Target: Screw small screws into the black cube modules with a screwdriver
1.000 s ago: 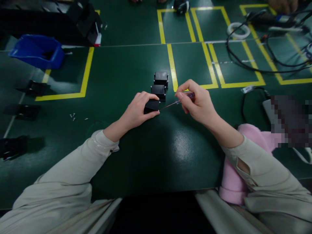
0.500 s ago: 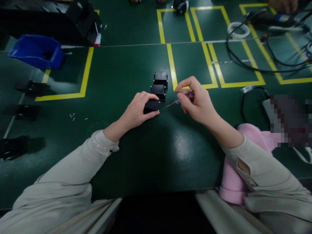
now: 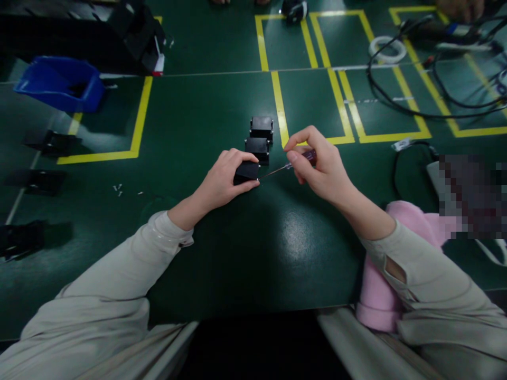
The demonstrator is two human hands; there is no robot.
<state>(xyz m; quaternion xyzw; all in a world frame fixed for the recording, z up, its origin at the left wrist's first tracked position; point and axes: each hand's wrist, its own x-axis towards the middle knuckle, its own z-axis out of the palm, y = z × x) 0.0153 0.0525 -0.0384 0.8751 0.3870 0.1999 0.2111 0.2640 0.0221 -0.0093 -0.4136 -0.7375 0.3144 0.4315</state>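
Note:
Thumb and fingers of my left hand (image 3: pixel 219 181) are closed around a small black block (image 3: pixel 246 172) on the green table. In my right hand (image 3: pixel 319 164) is a screwdriver (image 3: pixel 307 157) with a dark reddish handle. Its thin shaft points left, and the tip is at the block's right side, by a small shiny screw near my left thumb; whether the tip sits in the screw head I cannot tell. Just beyond the held block, two similar black blocks, a nearer one (image 3: pixel 257 149) and a farther one (image 3: pixel 262 126), stand in a row with small screws at their sides.
Small loose screws (image 3: pixel 118 189) lie to the left. Several black parts (image 3: pixel 45 182) line the left edge, below a blue bin (image 3: pixel 59 84). Pink cloth (image 3: pixel 382 295) lies by my right forearm. A white tape roll (image 3: pixel 387 49) and black cable (image 3: pixel 420 112) are at back right, near another person's hand (image 3: pixel 461 8).
Almost nothing differs. Both hands, the held block and the screwdriver stay in nearly the same place.

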